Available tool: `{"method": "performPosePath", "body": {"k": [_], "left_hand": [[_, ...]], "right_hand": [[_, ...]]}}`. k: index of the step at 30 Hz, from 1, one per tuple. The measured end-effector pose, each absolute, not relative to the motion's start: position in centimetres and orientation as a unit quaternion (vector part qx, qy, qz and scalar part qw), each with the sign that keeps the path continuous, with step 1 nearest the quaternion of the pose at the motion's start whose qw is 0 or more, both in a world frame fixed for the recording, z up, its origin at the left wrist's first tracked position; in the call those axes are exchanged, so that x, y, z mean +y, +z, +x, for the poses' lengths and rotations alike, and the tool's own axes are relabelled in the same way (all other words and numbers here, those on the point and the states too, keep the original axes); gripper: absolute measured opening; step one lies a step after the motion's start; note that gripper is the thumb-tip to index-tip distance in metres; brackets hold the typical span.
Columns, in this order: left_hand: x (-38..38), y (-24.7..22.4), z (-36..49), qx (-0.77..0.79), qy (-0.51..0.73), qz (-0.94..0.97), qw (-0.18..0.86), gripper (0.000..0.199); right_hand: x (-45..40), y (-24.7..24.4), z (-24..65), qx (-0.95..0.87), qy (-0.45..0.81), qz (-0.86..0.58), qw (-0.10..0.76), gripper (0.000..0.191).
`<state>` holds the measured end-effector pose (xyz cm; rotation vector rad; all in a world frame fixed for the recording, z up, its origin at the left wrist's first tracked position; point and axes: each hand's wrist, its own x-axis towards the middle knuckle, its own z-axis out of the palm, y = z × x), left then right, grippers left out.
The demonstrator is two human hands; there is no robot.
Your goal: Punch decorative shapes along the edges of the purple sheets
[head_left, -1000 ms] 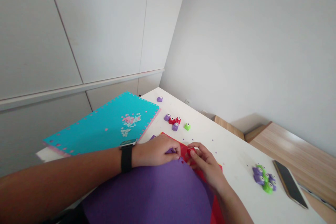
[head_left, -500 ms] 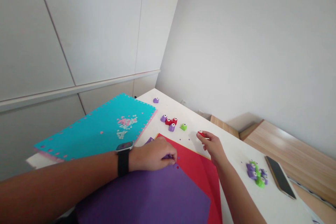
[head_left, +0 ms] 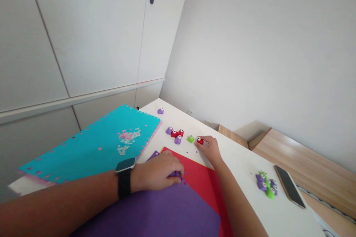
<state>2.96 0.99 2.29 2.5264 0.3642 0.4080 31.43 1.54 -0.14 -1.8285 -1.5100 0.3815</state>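
Note:
My right hand (head_left: 210,148) pinches a small red craft punch (head_left: 200,140) at the white tabletop, just right of a green punch (head_left: 190,139). With its fingers curled, my left hand (head_left: 164,166) grips the upper edge of a purple paper sheet (head_left: 155,211); a purple patch shows inside the curl, and the fingertips are partly hidden. Small cut-outs, a heart among them, show along that edge beside the fingers. Beneath the purple sheet lies a red sheet (head_left: 197,170). Beyond my hands stand red punches (head_left: 174,133) and purple punches (head_left: 178,140) in a cluster.
At left lies a blue sheet (head_left: 91,148) with punched edges, bearing a heap of pink and pale paper bits (head_left: 128,137). One purple punch (head_left: 160,111) stands near the far corner. A green and purple punch cluster (head_left: 268,184) and a phone (head_left: 289,185) are at right.
My right hand has moved left with the red punch, bringing it down beside the green one. My left hand keeps its grip on the purple sheet. The view has shifted slightly.

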Motion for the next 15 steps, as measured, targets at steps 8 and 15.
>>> {"method": "performPosePath", "body": {"k": [8,15], "left_hand": [[0.8,2.2,2.8,0.132,0.155,0.941,0.271,0.010],[0.9,2.2,2.8,0.126,0.152,0.938,0.286,0.014]], "right_hand": [[-0.4,0.5,35.0,-0.567,0.090,-0.718,0.393,0.054],[-8.1,3.2,47.3,-0.385,-0.058,-0.844,0.370,0.062]]}}
